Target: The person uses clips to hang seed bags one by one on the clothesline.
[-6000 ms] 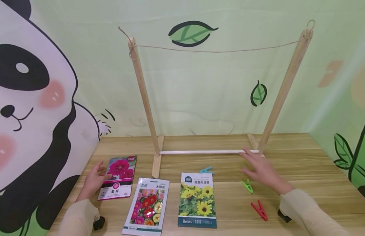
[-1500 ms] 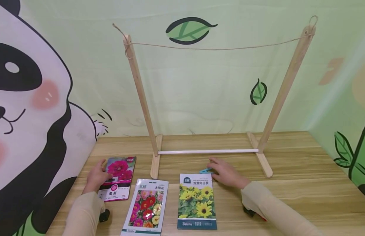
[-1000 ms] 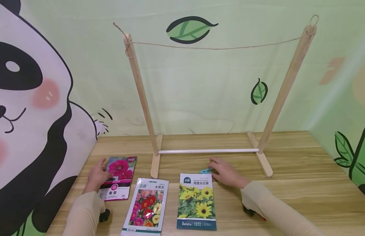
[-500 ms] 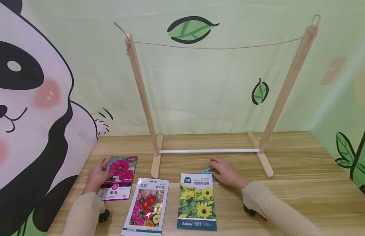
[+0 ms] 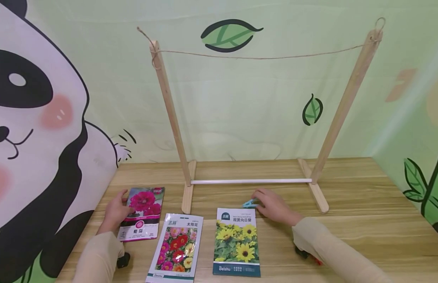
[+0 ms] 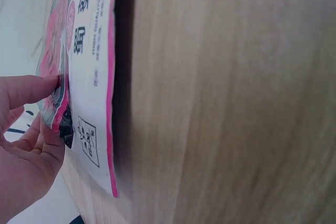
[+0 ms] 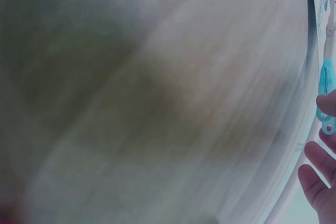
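Head view gives me a pale green backdrop (image 5: 226, 98) with a big panda on the left and leaves drawn across it. Below it I have the wooden table (image 5: 367, 204), and towards its back a wooden stand (image 5: 170, 114): two posts on flat feet, a white rod (image 5: 251, 181) joining them low down, a string (image 5: 261, 58) sagging slightly between their tops. Nearer me, three flower packets lie face up: a mixed-flower packet (image 5: 175, 249), a yellow-flower packet (image 5: 236, 243) to its right, and a pink-flower packet (image 5: 144, 208) to its left, near the stand's left foot. The left hand (image 5: 115, 211) pinches the left edge of the pink-flower packet; on the left wrist view I see the thumb on top and fingers beneath. The right hand (image 5: 274, 206) is just past the top of the yellow-flower packet, pinching a light blue clothespin (image 5: 249, 204); on the right wrist view I see some of its fingers spread apart. I can't tell whether that clothespin touches the table. Something red (image 5: 317, 261) peeks from under the right wrist, too hidden for me to name.
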